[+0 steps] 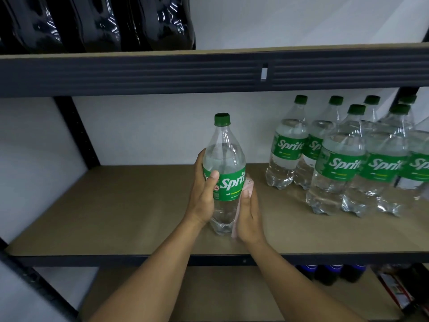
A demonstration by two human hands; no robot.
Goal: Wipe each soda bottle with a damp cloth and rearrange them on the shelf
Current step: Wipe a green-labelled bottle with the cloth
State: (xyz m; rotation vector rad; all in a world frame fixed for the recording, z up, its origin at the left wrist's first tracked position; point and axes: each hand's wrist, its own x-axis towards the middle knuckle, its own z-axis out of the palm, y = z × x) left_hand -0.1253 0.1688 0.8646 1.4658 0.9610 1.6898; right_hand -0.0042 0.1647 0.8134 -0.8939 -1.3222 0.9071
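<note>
On the middle shelf (116,205), towards its near edge and about mid-width, a clear Sprite bottle (224,163) with a green cap and green label stands upright between two bare hands. Whether its base rests on the board or hangs just above it cannot be told.

The left hand (203,194) grips the bottle from the left at label height. Its thumb lies across the front of the label and its fingers curl round the far side, grasping the bottle. The right hand (249,217) is on the bottle's right side, lower down. Its fingers (251,201) are straight and point up and away, flattening a pink cloth (248,183) against the plastic. The cloth shows above the fingertips and along the edge of the palm, between hand and bottle.

To the right, well apart from the held bottle, a group of Sprite bottles (343,159) stands upright in rows running from the far wall towards the near edge, labels facing forward. Left of the held bottle is bare board.

Dark bottles (92,22) stand at the left of the upper shelf. Beneath, on the lower shelf at the right, are dark bottles with blue labels (329,273).
</note>
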